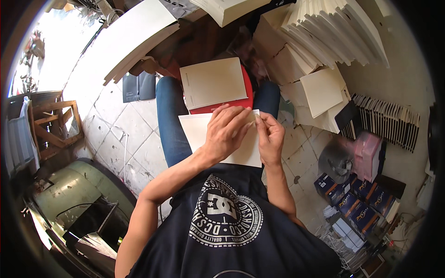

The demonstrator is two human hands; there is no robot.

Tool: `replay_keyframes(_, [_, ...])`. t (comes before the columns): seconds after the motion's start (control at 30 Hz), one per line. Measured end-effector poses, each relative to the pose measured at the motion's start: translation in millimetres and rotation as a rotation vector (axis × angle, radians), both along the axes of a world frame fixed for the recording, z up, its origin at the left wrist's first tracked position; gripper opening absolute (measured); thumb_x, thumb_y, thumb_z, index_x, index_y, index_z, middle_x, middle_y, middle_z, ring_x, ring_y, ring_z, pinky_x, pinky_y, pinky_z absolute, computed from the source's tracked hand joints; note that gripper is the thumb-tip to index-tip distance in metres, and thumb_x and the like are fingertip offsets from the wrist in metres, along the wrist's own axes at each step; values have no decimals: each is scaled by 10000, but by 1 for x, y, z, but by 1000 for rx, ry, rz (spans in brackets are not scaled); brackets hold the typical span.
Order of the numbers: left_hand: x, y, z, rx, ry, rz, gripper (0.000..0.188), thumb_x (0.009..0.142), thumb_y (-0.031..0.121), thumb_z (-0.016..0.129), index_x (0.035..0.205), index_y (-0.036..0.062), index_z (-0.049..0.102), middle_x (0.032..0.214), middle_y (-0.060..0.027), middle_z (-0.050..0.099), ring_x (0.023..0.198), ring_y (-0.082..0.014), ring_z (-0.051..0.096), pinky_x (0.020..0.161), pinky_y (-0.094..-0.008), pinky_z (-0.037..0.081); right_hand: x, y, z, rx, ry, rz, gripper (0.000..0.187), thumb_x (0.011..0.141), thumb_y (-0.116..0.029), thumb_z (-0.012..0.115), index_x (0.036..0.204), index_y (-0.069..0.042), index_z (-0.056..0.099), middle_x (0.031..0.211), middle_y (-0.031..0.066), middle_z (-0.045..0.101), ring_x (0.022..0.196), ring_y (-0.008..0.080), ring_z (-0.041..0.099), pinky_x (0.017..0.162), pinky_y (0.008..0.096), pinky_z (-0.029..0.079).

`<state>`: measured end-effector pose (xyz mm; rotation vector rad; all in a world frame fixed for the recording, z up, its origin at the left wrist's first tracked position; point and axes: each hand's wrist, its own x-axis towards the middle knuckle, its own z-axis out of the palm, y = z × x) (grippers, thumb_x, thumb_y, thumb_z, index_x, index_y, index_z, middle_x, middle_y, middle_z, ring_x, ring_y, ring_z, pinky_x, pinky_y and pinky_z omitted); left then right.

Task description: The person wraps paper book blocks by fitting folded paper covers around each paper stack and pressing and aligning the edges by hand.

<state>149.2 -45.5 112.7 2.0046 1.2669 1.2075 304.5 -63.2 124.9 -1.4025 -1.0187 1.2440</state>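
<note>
1. The pale paper (197, 132) lies over our lap (173, 146), near the red surface (249, 88) which carries a cream booklet (213, 83).
2. Our right hand (271, 137) pinches the paper's upper right corner; our left hand (225, 134) lies across it, its grip we cannot tell.
3. We seem to work this corner; next move calls, we judge, for steady paper.

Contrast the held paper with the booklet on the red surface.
The left hand and right hand touch the held paper; the booklet is untouched. The paper lies over the lap, the booklet on the red surface. The booklet shows a printed strip; the paper's face looks plain. Both are pale and flat.
</note>
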Motion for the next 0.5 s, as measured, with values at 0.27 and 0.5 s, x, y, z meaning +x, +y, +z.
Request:
replay_keyframes(0.27, [6,2,9,3,-62,-73,330,753,158,855,1048,103,718,1052,-78,708,980,-231,675,886,-388,464,0,-15,6,7,128,-35,102,1006,54,555,964,9,636,855,-15,627,775,44,563,739,212,456])
replay_keyframes(0.5, [-54,112,78,582,117,-121,171,728,102,777,895,115,742,1027,-68,656,980,-266,634,809,-394,509,88,-32,43,73,-197,-107,180,988,-125,676,1093,12,727,765,23,581,706,110,567,708,239,443])
